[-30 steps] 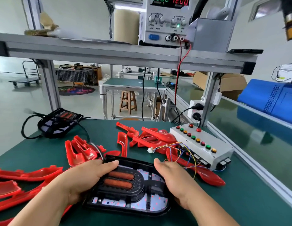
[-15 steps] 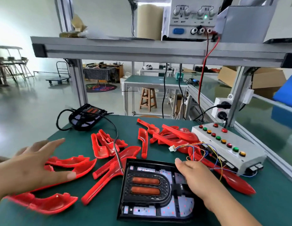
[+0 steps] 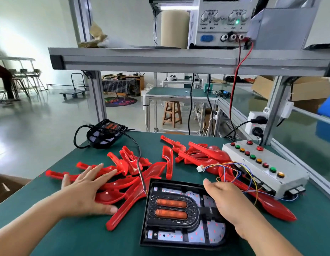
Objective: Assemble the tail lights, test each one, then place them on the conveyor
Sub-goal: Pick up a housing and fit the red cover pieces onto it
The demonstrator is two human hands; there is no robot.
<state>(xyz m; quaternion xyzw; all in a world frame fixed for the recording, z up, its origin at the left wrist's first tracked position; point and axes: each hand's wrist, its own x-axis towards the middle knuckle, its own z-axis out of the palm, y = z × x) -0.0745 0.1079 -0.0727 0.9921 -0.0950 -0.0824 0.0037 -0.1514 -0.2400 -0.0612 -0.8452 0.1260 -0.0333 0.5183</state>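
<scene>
L hand (image 3: 86,189): flat on the left heap of red covers (image 3: 123,183), fingers straight & spread, gripping nothing. Thumb tip is down on the green table (image 3: 68,230) at the near edge of the heap.
R hand (image 3: 228,202): lies on the right part of the tail light (image 3: 171,209), thumb pointing along its far edge. Fingers are hidden under the hand, so I can't tell if they grip.
Tail light: black, flat on the table, near centre. I see 2 orange oblong lamps, one behind the other, in a U-shaped bezel. Near edge has a pale panel w/ red dots.
2nd tail light (image 3: 105,133): same type, far left corner of the table, well apart from both hands.
Black cable (image 3: 135,145): runs from the 2nd unit over the red covers to the far left corner of the near one.
More red covers (image 3: 203,154): heap at far centre-right, just left of the button box (image 3: 262,163).
Button box: grey, right side, w/ a row of red, green & amber buttons.
Coloured wires (image 3: 232,169): loop out of the box on its left. White plug (image 3: 199,169) lies loose on the table, far of my R thumb.
Power supply (image 3: 219,23): on the shelf up top, green lamp on. Red lead (image 3: 238,80) hangs from it.
</scene>
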